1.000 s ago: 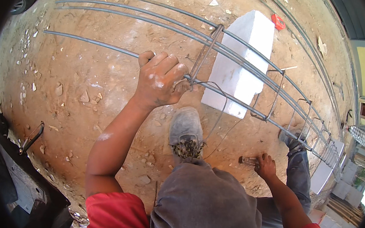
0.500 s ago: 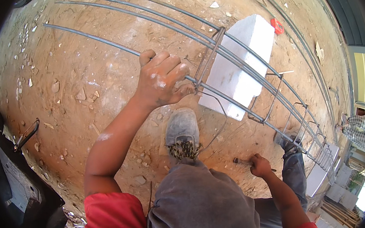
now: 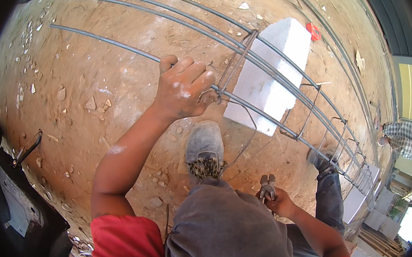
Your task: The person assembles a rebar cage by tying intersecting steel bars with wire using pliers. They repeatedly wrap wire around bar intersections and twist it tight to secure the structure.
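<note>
My left hand (image 3: 182, 87) is closed around the nearest long steel rebar (image 3: 108, 40), beside a tied stirrup (image 3: 236, 65). A thin bent tie wire (image 3: 252, 118) hangs down from that joint. The bar belongs to a rebar cage (image 3: 296, 101) that runs from upper left to lower right. Low on the right, apart from the cage, my right hand (image 3: 281, 203) grips a pair of pincers (image 3: 268, 190) by the handles, jaws pointing away from me. Part of the handles is hidden by the fingers.
A white block (image 3: 279, 62) lies beneath the cage, and another white block (image 3: 356, 202) is at its far right end. A red tape measure (image 3: 313, 31) rests on the dirt. A small hacksaw (image 3: 28, 148) is at left. Another person's checked sleeve (image 3: 405, 136) shows at right.
My right hand has moved left toward my body and turned the pincers so the jaws point away. My left hand stays on the rebar. The person at right has shifted.
</note>
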Demonstrator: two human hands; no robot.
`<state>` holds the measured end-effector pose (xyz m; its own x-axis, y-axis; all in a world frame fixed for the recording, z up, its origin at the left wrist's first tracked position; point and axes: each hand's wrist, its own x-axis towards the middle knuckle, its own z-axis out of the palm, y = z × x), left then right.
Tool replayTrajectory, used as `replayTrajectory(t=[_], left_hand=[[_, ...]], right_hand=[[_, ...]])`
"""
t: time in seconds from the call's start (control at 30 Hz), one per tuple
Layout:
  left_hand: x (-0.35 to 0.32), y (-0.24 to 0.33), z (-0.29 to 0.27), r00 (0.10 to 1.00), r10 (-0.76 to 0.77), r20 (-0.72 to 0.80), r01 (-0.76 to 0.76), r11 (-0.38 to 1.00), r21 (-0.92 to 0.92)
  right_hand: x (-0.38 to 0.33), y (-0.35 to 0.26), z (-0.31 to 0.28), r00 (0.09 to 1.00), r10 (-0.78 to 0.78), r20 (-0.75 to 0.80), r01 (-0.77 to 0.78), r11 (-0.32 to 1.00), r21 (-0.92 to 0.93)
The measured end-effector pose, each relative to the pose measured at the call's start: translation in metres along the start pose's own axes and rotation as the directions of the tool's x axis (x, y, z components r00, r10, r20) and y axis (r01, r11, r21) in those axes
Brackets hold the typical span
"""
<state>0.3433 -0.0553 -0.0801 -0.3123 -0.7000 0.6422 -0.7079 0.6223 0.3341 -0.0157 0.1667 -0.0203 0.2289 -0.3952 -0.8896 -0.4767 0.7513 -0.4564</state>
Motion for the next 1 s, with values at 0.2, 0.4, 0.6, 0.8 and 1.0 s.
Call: replayTrajectory(t=[0.2, 0.4, 0.6, 0.8, 1.0], left_hand=[[-0.002, 0.002, 0.002, 1.000, -0.012, -0.026, 0.012, 1.000, 0.006], [-0.006, -0.001, 0.004, 0.998, -0.010, -0.065, 0.007, 0.999, -0.034], [-0.011, -0.002, 0.013, 0.991, 0.002, -0.135, -0.008, 0.999, -0.039], [-0.017, -0.007, 0.019, 0.988, -0.109, -0.106, 0.081, 0.969, -0.235], [-0.014, -0.008, 0.022, 0.977, 0.036, -0.212, -0.042, 0.999, -0.025]], right_hand=[[-0.038, -0.084, 0.016, 0.999, 0.029, -0.031, -0.024, 0.987, 0.161], [-0.073, -0.184, 0.016, 0.990, 0.101, -0.098, -0.099, 0.995, 0.025], [-0.073, -0.287, 0.055, 0.811, -0.559, -0.170, 0.573, 0.702, 0.423], [-0.002, -0.319, 0.082, 0.873, -0.426, 0.239, 0.446, 0.894, -0.033], [0.025, -0.254, 0.075, 0.989, -0.146, 0.022, 0.124, 0.742, -0.659]])
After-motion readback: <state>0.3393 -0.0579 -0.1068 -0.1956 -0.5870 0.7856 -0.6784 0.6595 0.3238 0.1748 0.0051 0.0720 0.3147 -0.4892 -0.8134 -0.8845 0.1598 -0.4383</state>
